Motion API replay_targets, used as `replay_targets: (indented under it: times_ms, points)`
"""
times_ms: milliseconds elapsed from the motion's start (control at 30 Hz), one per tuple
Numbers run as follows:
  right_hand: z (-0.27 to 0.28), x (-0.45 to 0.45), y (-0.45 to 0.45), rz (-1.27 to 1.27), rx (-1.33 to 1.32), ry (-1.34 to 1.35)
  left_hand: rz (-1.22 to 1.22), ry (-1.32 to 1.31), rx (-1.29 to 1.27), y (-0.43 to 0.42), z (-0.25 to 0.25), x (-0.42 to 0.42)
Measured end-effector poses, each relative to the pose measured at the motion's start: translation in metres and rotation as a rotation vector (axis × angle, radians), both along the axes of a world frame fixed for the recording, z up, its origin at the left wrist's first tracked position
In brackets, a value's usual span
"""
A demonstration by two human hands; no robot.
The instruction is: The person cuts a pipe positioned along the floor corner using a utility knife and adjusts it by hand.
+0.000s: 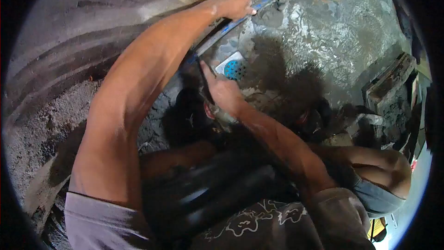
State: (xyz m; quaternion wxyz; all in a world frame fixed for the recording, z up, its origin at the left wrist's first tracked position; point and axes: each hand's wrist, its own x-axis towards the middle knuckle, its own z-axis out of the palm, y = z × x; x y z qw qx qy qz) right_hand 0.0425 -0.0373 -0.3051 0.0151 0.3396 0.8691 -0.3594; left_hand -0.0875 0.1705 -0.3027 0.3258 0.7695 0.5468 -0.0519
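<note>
My left hand reaches across to a long grey straightedge bar with blue patches, its fingers closed over the bar's upper part. The bar lies slanted on the wet floor beside the wall. Lower down, my right hand is closed on a thin dark tool, seen edge-on, which looks like a trowel. Its index finger stretches along the tool, close to the bar's lower end. Just right of that finger sits a square metal floor drain with a round blue perforated centre.
Wet, shiny cement covers the floor at upper right. A smeared grey wall rises at upper left, with rough mortar below it. A mortar-caked wooden float or board lies at right. My bent knees and dark shoe are close to the hands.
</note>
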Motion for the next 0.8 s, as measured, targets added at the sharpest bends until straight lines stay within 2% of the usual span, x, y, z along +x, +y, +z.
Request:
replay_targets:
  times_ms: [33,100,167,233,267,367,433,500,533,667,767,800]
  points:
    - [-0.007,-0.009,0.011,-0.011,0.042,0.046,-0.009,-0.016,0.063,0.006,0.004,-0.005]
    - [-0.006,-0.017,0.003,-0.040,0.057,0.122,0.010,-0.007,0.016,-0.007,0.005,-0.002]
    - [0.003,-0.013,0.015,0.026,-0.068,-0.017,0.063,0.048,0.077,-0.001,0.013,-0.003]
    - [0.022,0.001,0.011,0.098,-0.217,-0.177,0.063,0.001,-0.024,-0.001,0.011,0.000]
    - [0.012,-0.001,0.006,0.021,-0.055,-0.054,0.065,0.017,-0.032,0.002,0.010,0.001]
    - [-0.009,-0.023,0.007,-0.007,-0.022,0.003,0.049,0.061,0.018,-0.004,0.008,-0.002]
    - [-0.004,-0.015,0.003,0.044,-0.040,-0.091,0.053,0.084,0.090,-0.001,0.013,-0.001]
    - [-0.006,0.010,-0.008,0.076,-0.018,-0.137,0.060,0.059,0.009,0.002,0.015,0.000]
    - [-0.001,0.009,-0.007,0.021,0.037,-0.043,0.060,0.050,-0.025,0.006,0.015,0.000]
    - [-0.010,-0.028,0.007,-0.013,-0.128,-0.077,0.084,0.097,-0.073,0.006,0.028,0.004]
    - [-0.008,0.007,-0.012,-0.056,0.049,0.017,0.125,0.136,-0.162,0.006,0.045,0.009]
    - [0.005,0.012,-0.009,0.024,0.041,-0.122,0.126,0.111,-0.146,0.007,0.038,0.007]
